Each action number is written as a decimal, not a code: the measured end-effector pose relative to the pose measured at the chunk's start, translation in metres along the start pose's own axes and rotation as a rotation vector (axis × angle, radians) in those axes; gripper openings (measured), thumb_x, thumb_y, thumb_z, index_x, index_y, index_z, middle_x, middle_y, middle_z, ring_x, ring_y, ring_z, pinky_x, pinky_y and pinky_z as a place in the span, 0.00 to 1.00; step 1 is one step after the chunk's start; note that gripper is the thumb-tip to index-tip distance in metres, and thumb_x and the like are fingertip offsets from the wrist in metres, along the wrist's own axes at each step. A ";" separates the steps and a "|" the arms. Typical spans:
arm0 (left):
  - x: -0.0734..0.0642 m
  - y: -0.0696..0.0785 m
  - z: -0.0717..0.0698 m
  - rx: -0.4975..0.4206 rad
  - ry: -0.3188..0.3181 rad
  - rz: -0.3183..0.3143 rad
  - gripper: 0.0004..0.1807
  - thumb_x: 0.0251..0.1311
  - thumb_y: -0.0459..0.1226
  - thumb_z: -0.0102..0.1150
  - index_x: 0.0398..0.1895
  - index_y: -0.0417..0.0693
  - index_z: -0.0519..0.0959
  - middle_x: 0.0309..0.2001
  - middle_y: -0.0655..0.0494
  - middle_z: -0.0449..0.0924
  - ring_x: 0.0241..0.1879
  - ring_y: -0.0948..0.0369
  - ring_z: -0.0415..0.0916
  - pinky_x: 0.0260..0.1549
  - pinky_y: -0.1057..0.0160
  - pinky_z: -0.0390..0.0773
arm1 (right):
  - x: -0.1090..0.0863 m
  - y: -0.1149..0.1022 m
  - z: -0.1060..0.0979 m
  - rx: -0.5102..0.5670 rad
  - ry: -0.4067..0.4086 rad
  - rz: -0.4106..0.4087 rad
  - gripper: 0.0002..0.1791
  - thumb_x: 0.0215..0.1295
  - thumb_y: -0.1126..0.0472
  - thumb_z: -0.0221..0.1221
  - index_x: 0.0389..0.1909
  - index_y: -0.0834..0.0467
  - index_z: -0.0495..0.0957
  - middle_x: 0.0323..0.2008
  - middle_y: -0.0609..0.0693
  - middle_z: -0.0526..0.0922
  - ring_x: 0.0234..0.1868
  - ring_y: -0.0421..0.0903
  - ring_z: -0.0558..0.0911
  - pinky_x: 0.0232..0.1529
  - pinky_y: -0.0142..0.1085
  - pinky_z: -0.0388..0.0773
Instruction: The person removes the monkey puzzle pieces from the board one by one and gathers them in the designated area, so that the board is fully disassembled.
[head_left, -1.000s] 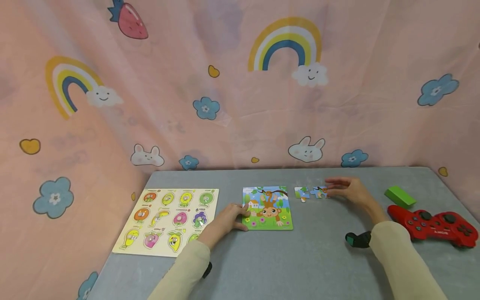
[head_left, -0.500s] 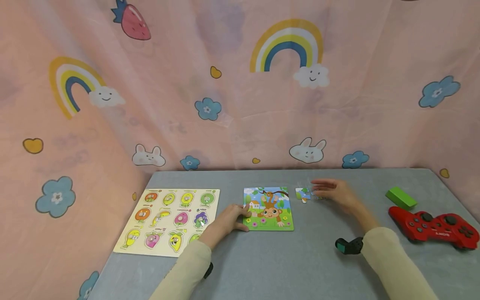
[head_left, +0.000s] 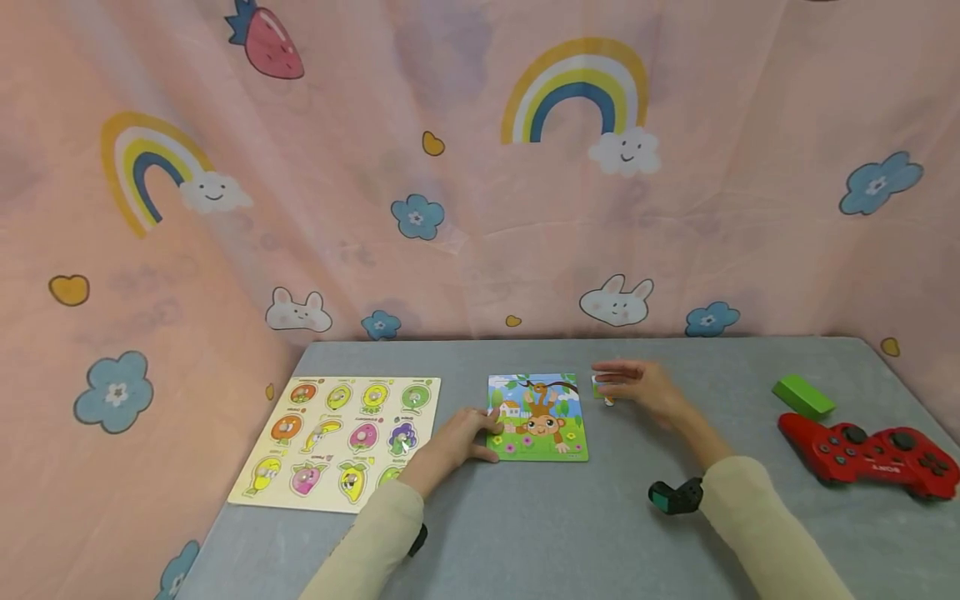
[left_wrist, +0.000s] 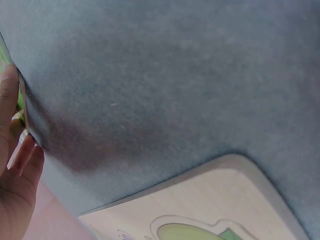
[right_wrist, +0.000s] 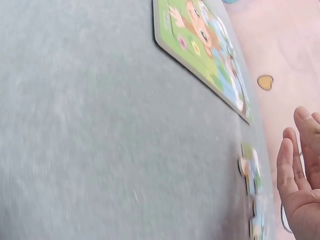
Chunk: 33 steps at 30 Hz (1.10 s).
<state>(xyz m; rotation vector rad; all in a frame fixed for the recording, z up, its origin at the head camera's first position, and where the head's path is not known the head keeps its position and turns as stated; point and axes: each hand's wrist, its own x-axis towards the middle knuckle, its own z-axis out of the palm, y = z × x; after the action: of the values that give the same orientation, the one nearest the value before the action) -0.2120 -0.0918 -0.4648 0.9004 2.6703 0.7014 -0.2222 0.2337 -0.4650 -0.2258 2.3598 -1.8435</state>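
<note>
Setting: indoor play-table corner dressed in a child's style; whether home, nursery or studio, not determinable. Backdrop: pink fabric [head_left: 337, 167], lightly creased, hung behind the table and down its left side, printed with rainbows [head_left: 574, 48], smiling clouds [head_left: 626, 152], rabbit heads [head_left: 617, 303], blue flowers [head_left: 417, 218], yellow hearts [head_left: 69, 291] and a strawberry [head_left: 273, 46]. Table [head_left: 540, 533]: flat, plain grey-blue surface, far edge along the fabric. Playthings on it: cream fruit board [head_left: 330, 461], left; monkey puzzle [head_left: 537, 421], centre, with loose pieces [right_wrist: 250, 167] near it; green block [head_left: 803, 397], right; red game controller [head_left: 870, 457], beside the block. Also: small black device [head_left: 677, 497], worn at the right wrist.
</note>
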 end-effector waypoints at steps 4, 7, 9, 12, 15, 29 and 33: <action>-0.001 -0.001 0.001 -0.004 0.001 0.007 0.26 0.47 0.37 0.72 0.52 0.37 0.80 0.62 0.45 0.70 0.60 0.46 0.69 0.61 0.52 0.69 | 0.005 0.001 0.010 0.013 -0.014 0.016 0.27 0.60 0.67 0.64 0.59 0.72 0.71 0.55 0.70 0.75 0.56 0.57 0.78 0.37 0.34 0.80; -0.001 -0.002 0.001 0.002 -0.003 0.004 0.26 0.47 0.37 0.72 0.52 0.37 0.80 0.63 0.45 0.70 0.61 0.46 0.69 0.61 0.52 0.69 | 0.008 0.002 0.017 0.034 -0.028 0.020 0.26 0.60 0.69 0.64 0.59 0.72 0.70 0.54 0.70 0.76 0.55 0.56 0.78 0.37 0.32 0.79; 0.000 -0.002 0.001 0.009 -0.005 0.006 0.26 0.47 0.37 0.72 0.52 0.37 0.80 0.63 0.45 0.70 0.61 0.47 0.69 0.61 0.52 0.69 | 0.010 0.003 0.022 0.052 -0.039 0.020 0.26 0.59 0.70 0.63 0.59 0.73 0.70 0.55 0.71 0.75 0.56 0.57 0.77 0.40 0.29 0.78; 0.001 -0.003 0.001 0.017 -0.012 -0.002 0.27 0.47 0.38 0.72 0.53 0.38 0.79 0.63 0.46 0.70 0.62 0.47 0.68 0.61 0.53 0.69 | 0.013 0.004 0.029 0.043 -0.053 0.007 0.26 0.59 0.72 0.63 0.58 0.74 0.70 0.55 0.71 0.74 0.57 0.61 0.75 0.45 0.28 0.78; 0.002 -0.004 0.002 0.022 -0.011 0.006 0.27 0.47 0.38 0.71 0.53 0.37 0.79 0.63 0.45 0.70 0.62 0.47 0.68 0.61 0.52 0.69 | 0.016 0.004 0.035 -0.003 -0.058 -0.017 0.25 0.59 0.73 0.63 0.57 0.74 0.71 0.55 0.70 0.75 0.55 0.63 0.76 0.45 0.28 0.79; 0.003 -0.002 0.000 0.019 -0.003 0.028 0.26 0.47 0.37 0.71 0.52 0.36 0.79 0.62 0.44 0.71 0.61 0.46 0.69 0.61 0.52 0.69 | 0.037 -0.006 0.044 -0.377 -0.118 -0.034 0.23 0.48 0.75 0.69 0.48 0.73 0.78 0.36 0.59 0.81 0.35 0.48 0.77 0.34 0.31 0.78; 0.002 -0.002 0.000 0.028 -0.003 0.014 0.26 0.47 0.37 0.72 0.52 0.37 0.80 0.62 0.45 0.71 0.61 0.46 0.69 0.61 0.53 0.69 | 0.040 -0.009 0.042 -0.413 -0.162 -0.040 0.24 0.47 0.74 0.70 0.48 0.74 0.78 0.33 0.57 0.79 0.32 0.46 0.74 0.31 0.30 0.74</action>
<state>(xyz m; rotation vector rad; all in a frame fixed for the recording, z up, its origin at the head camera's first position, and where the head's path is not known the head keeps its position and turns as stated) -0.2143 -0.0918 -0.4661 0.9271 2.6799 0.6666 -0.2528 0.1834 -0.4670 -0.4483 2.6059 -1.2745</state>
